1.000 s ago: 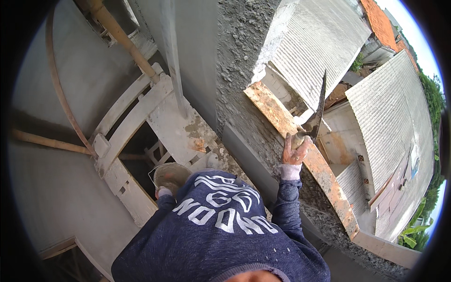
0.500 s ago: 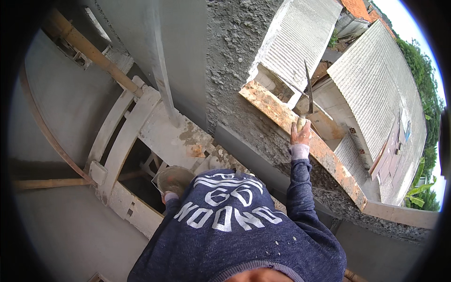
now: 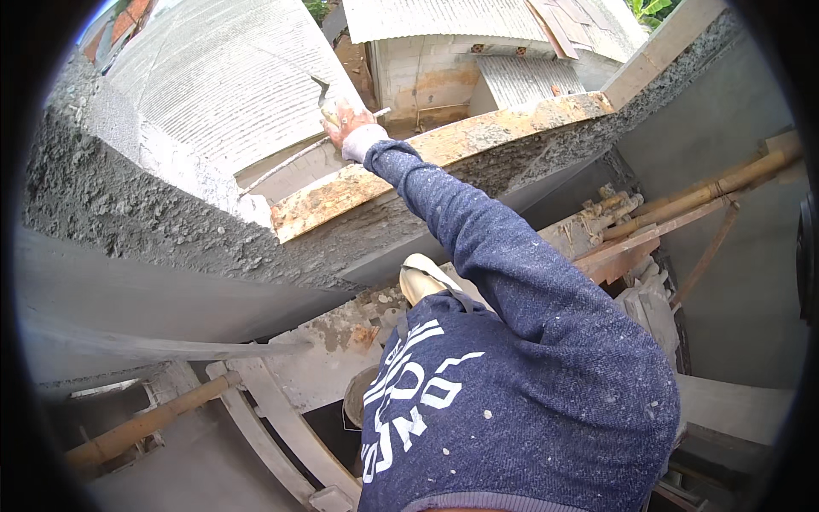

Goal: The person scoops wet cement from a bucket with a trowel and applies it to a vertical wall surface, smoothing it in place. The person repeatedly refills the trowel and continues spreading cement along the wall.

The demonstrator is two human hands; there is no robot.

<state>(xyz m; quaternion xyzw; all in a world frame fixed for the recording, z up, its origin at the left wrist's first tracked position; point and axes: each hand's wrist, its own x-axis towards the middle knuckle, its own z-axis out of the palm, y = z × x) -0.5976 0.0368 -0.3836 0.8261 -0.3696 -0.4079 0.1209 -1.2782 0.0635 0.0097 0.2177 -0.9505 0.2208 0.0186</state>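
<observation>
My right hand point(image 3: 344, 124) reaches out over the far edge of the wall, its fingers wrapped round the handle of a trowel point(image 3: 321, 89). The narrow dark blade points away from me, above the corrugated roof below. Beneath my right forearm, a stained board point(image 3: 328, 203) runs along the wall's edge. To its left lies rough grey mortar point(image 3: 162, 213). My left hand is hidden behind my body. Beside my shirt, part of a grey bucket point(image 3: 357, 394) shows; whether my left hand touches it cannot be seen.
Past the wall is a drop to corrugated roofs point(image 3: 222, 77) and a block wall point(image 3: 426, 77). A pale boot point(image 3: 421, 277) stands on the mortar-spotted planking point(image 3: 328, 341). Bamboo poles point(image 3: 153, 422) cross at lower left, and more bamboo point(image 3: 708, 192) lies at right.
My view has swung to the right, so the wall edge now lies across the top. My right arm stretches farther out with the trowel. My left hand has gone out of sight.
</observation>
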